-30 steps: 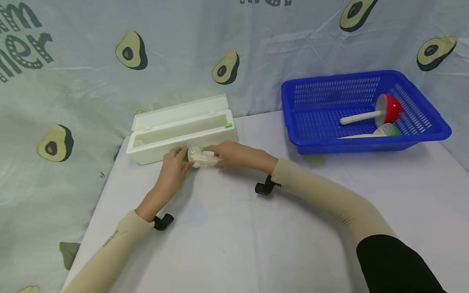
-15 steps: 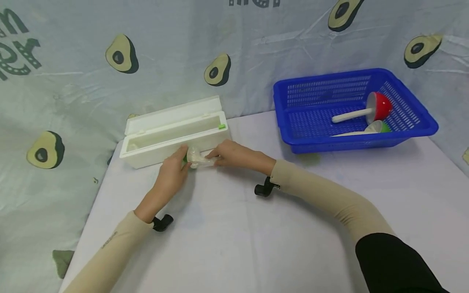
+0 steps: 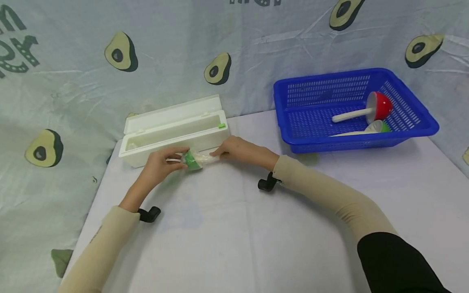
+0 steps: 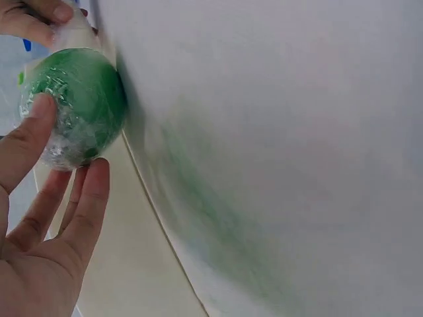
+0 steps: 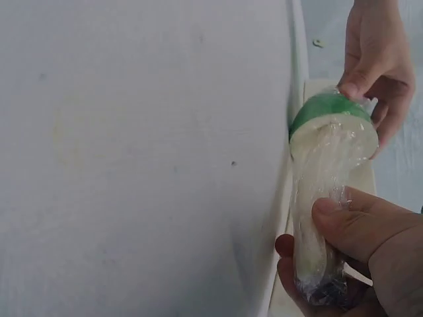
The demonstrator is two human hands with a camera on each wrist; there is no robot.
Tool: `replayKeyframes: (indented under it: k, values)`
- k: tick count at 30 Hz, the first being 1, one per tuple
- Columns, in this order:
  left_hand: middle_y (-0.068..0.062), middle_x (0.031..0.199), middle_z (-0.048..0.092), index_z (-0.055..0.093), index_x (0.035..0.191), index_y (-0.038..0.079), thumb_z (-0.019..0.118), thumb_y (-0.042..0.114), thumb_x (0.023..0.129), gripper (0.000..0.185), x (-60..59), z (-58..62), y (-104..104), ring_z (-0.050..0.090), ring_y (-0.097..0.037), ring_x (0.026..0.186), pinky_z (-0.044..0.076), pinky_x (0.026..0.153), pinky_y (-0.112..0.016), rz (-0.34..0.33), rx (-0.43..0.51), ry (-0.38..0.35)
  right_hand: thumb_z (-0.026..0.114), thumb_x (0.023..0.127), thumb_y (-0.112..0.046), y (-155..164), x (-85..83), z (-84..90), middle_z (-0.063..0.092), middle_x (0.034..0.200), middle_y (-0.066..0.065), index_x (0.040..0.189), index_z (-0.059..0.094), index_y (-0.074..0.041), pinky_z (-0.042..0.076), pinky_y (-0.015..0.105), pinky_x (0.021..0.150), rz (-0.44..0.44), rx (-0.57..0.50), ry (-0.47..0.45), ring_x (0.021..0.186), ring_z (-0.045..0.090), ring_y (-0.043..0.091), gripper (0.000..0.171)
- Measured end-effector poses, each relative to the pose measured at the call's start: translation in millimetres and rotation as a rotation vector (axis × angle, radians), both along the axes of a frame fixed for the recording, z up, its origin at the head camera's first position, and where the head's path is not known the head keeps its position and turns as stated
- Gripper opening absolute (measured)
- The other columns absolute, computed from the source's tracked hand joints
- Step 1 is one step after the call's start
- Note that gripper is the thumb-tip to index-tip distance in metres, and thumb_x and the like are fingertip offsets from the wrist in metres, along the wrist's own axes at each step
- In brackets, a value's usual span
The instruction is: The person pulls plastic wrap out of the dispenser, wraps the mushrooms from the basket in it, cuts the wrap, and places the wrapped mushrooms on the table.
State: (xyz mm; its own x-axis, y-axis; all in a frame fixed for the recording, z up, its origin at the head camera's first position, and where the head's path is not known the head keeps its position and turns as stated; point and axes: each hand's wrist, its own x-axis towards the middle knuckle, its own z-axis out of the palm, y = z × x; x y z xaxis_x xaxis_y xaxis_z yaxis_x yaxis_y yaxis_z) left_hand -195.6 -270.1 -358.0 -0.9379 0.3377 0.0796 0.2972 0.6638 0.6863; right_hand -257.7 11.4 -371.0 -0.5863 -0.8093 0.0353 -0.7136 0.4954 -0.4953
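A mushroom-shaped thing (image 3: 192, 160) with a green domed cap and a pale stem is wrapped in clear, crinkled plastic film. My right hand (image 3: 243, 152) grips its stem, thumb on top and fingers beneath in the right wrist view. At the cap (image 4: 89, 99), my left hand (image 3: 157, 165) has its thumb on the film and its fingertips at the lower edge. Just behind both hands stands a long white box (image 3: 172, 146) with its lid (image 3: 172, 112) raised and a small green piece (image 3: 221, 125) on its rim.
A blue plastic basket (image 3: 344, 144) stands at the back right. Inside lie a red-capped mushroom-shaped piece with a pale handle (image 3: 381, 106) and a green-and-white one (image 3: 379, 127). White cloth (image 3: 220, 244) covers the table, and an avocado-print sheet (image 3: 165, 53) hangs behind.
My left hand has shifted left and its thumb and fingers have parted, so the green cap shows more. The cap has tilted slightly. My right hand keeps its grip on the stem.
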Motion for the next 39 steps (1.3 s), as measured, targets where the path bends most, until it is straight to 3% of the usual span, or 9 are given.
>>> replayKeyframes:
  k: [7,11,14,19,23,26,31,33,39]
  values:
    - [-0.014,0.131,0.063,0.069,0.13,0.007,0.084,0.005,0.08,0.052,-3.6,3.3,9,0.066,-0.037,0.115,0.059,0.088,-0.033,-0.028,0.013,0.017,0.069,0.096,-0.005,9,-4.7,-4.0,0.076,0.107,0.008,0.129,0.07,-0.013,0.04,0.021,0.07,0.025,-0.009,0.042,0.073,0.047,0.011,0.034]
    - [-0.014,0.133,0.064,0.069,0.13,0.005,0.081,-0.001,0.082,0.049,-0.7,5.8,14,0.064,-0.034,0.119,0.056,0.093,-0.028,-0.075,0.089,0.046,0.071,0.095,-0.006,19,2.1,-2.6,0.077,0.108,0.006,0.128,0.072,-0.013,0.045,0.023,0.07,0.0,-0.051,0.071,0.072,0.051,0.011,0.033]
    - [-0.015,0.135,0.064,0.07,0.128,0.003,0.077,-0.006,0.084,0.045,0.0,9.9,21,0.063,-0.026,0.122,0.054,0.094,-0.024,-0.122,0.167,0.116,0.073,0.095,-0.009,30,11.9,0.4,0.077,0.11,0.004,0.128,0.072,-0.013,0.05,0.024,0.071,-0.046,-0.097,0.101,0.075,0.058,0.01,0.033]
    - [-0.011,0.139,0.063,0.071,0.128,0.005,0.07,-0.007,0.09,0.04,-6.4,24.6,40,0.06,-0.017,0.128,0.051,0.097,-0.018,-0.212,0.167,0.296,0.075,0.094,-0.014,50,35.7,13.5,0.076,0.11,0.005,0.13,0.07,-0.015,0.048,0.024,0.064,-0.187,-0.189,0.028,0.074,0.064,0.009,0.037]
    - [-0.007,0.146,0.057,0.066,0.135,0.005,0.066,-0.003,0.096,0.04,-18.4,39.0,62,0.054,-0.022,0.136,0.047,0.104,-0.022,-0.262,0.132,0.372,0.074,0.094,-0.015,65,49.4,24.5,0.077,0.107,0.008,0.132,0.069,-0.014,0.048,0.024,0.061,-0.285,-0.275,0.015,0.075,0.068,0.012,0.038]
    - [-0.007,0.151,0.053,0.06,0.141,0.005,0.073,0.003,0.092,0.05,-29.7,46.9,81,0.05,-0.024,0.14,0.046,0.108,-0.031,-0.288,0.082,0.403,0.072,0.096,-0.014,74,52.4,27.1,0.077,0.108,0.01,0.134,0.067,-0.012,0.053,0.028,0.066,-0.345,-0.313,0.052,0.082,0.072,0.015,0.039]
    - [-0.012,0.149,0.054,0.059,0.142,0.003,0.083,0.008,0.085,0.062,-57.0,57.2,112,0.055,-0.028,0.134,0.048,0.107,-0.041,-0.326,-0.036,0.481,0.069,0.098,-0.012,86,52.0,24.6,0.07,0.125,0.014,0.139,0.062,-0.005,0.06,0.035,0.079,-0.426,-0.349,0.063,0.1,0.073,0.022,0.042]
    - [-0.012,0.148,0.055,0.059,0.141,0.003,0.082,0.007,0.086,0.06,-69.4,62.6,123,0.056,-0.029,0.133,0.047,0.108,-0.042,-0.343,-0.057,0.462,0.066,0.1,-0.012,87,51.1,22.8,0.066,0.132,0.017,0.142,0.058,-0.002,0.06,0.038,0.084,-0.455,-0.356,0.051,0.108,0.07,0.026,0.044]
    - [-0.011,0.15,0.054,0.058,0.142,0.003,0.076,0.006,0.09,0.055,-103.4,73.4,140,0.052,-0.026,0.137,0.043,0.113,-0.041,-0.431,-0.061,0.288,0.06,0.104,-0.013,84,48.1,16.9,0.058,0.14,0.023,0.151,0.044,0.001,0.055,0.044,0.094,-0.523,-0.346,0.015,0.12,0.061,0.033,0.052]
